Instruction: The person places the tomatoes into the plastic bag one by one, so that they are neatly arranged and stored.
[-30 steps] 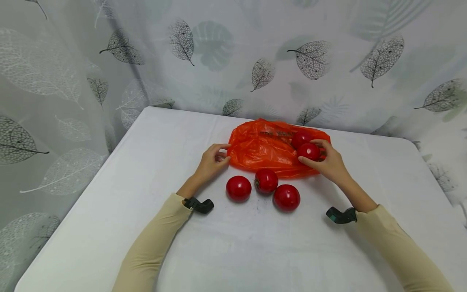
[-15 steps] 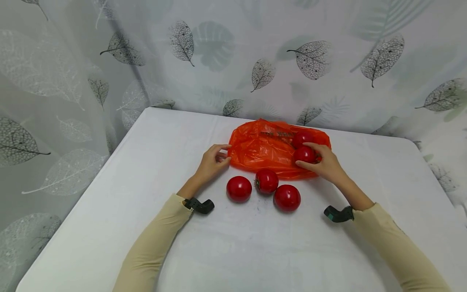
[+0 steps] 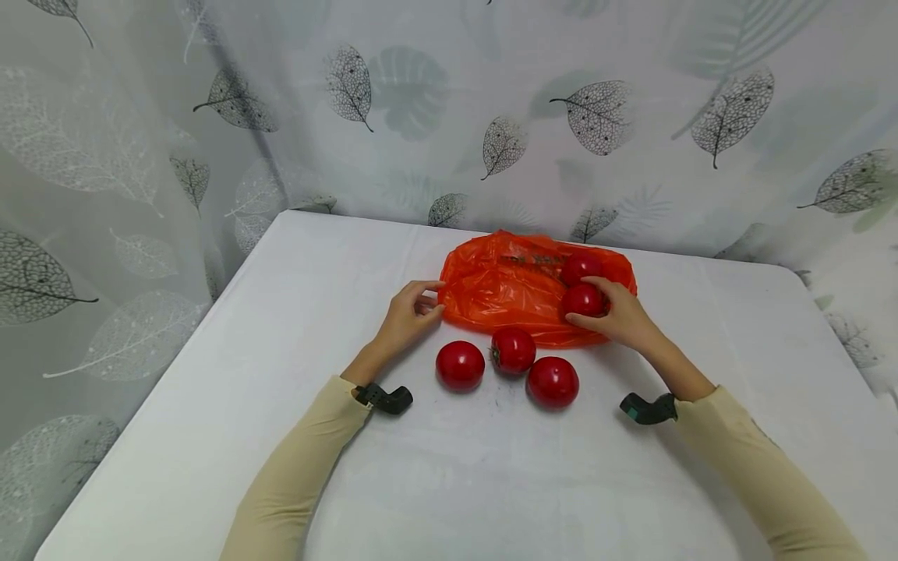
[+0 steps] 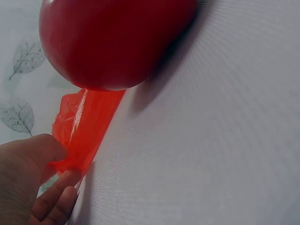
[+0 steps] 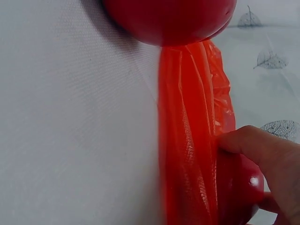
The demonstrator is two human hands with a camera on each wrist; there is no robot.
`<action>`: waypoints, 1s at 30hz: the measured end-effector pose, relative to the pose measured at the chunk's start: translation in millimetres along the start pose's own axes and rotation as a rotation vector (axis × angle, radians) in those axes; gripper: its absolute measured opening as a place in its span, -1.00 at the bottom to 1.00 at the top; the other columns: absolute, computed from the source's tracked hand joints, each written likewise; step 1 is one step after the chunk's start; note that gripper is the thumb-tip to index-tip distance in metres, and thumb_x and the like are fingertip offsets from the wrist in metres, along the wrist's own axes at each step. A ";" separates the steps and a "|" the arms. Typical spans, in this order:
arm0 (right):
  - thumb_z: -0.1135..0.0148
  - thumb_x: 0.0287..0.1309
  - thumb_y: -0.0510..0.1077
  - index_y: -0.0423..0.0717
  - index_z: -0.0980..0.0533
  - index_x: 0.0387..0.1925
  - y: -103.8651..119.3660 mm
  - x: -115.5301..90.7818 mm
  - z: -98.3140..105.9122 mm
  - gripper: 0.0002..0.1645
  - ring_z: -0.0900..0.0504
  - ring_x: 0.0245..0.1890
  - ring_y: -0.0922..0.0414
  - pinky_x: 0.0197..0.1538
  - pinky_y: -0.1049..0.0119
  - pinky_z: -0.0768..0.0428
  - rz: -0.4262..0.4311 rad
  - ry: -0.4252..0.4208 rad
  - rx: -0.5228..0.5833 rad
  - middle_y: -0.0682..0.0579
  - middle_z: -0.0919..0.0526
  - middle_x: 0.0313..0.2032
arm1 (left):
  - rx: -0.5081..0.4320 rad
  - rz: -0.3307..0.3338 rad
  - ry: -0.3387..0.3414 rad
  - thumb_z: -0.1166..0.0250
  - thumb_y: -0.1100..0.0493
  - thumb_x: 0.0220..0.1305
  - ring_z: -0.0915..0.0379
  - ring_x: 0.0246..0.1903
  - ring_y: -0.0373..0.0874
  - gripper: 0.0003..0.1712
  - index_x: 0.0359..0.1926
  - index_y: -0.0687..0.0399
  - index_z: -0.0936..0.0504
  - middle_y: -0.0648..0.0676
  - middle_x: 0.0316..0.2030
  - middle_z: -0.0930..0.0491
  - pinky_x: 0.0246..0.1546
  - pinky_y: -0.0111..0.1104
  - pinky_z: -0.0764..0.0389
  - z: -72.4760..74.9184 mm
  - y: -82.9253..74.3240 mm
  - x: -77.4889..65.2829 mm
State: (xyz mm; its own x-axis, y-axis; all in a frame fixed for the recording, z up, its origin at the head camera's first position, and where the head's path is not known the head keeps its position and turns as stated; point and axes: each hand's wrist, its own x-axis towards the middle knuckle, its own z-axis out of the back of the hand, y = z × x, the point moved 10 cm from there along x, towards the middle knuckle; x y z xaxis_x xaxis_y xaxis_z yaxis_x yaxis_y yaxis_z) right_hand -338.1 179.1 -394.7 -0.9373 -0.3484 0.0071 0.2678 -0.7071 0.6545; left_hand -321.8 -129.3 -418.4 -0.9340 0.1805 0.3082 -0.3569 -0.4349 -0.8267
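An orange-red plastic bag (image 3: 491,288) lies toward the back of the white table. At its left end my left hand (image 3: 407,315) pinches the bag's edge between thumb and fingers, as the left wrist view shows. My right hand (image 3: 627,315) grips a red tomato (image 3: 582,299), thumb in front and fingers behind, on the bag's right part. Just behind it sits another tomato (image 3: 579,265). In the right wrist view the held tomato (image 5: 239,183) stands beside a fold of the bag (image 5: 187,122), which hides its lower side.
In front of the bag, three tomatoes rest on the table (image 3: 435,483): a left one (image 3: 460,365), a middle one (image 3: 514,350) showing its stem, and a right one (image 3: 553,382). Behind the table hangs a leaf-patterned curtain (image 3: 449,101).
My right hand has moved slightly left and toward the front with its tomato, farther onto the bag. The left hand stays at the bag's left edge.
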 end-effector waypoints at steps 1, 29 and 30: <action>-0.36 0.13 -0.11 -0.40 -0.21 0.33 0.2 -0.6 0.0 -0.15 -0.30 0.23 -0.38 0.11 -0.31 -0.46 0.005 0.000 0.005 -0.44 -0.30 0.25 | -0.003 -0.001 -0.001 -0.31 0.37 0.21 -0.63 -0.14 0.06 -0.54 0.15 0.28 -0.53 0.26 -0.01 -0.53 -0.16 -0.31 -0.67 -0.3 0.2 -0.1; -0.35 0.15 -0.12 -0.31 -0.11 0.41 3.5 -27.6 10.2 -0.08 -0.38 0.17 -0.33 0.06 -0.25 -0.54 -0.017 -0.059 0.082 -0.38 -0.29 0.25 | -0.026 -0.031 -0.004 -0.30 0.41 0.20 -0.62 -0.14 0.10 -0.55 0.14 0.32 -0.53 0.29 -0.01 -0.52 -0.16 -0.26 -0.67 -0.2 -5.1 -2.4; -0.35 0.15 -0.12 -0.31 -0.12 0.41 4.5 -29.0 10.8 -0.09 -0.39 0.16 -0.33 0.06 -0.25 -0.54 -0.015 -0.060 0.084 -0.38 -0.29 0.25 | -0.027 -0.032 -0.003 -0.30 0.41 0.19 -0.62 -0.14 0.10 -0.55 0.14 0.32 -0.53 0.29 0.00 -0.52 -0.16 -0.25 -0.67 -0.2 -5.6 -2.4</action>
State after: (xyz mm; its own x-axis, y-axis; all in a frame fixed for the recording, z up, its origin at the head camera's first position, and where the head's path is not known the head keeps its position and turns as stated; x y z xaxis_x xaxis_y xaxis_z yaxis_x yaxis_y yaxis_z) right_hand -312.1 192.7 -383.9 -0.9534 -0.2991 0.0402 0.2363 -0.6570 0.7159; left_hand -317.6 -127.2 -414.6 -0.9223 0.1914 0.3358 -0.3859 -0.4052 -0.8288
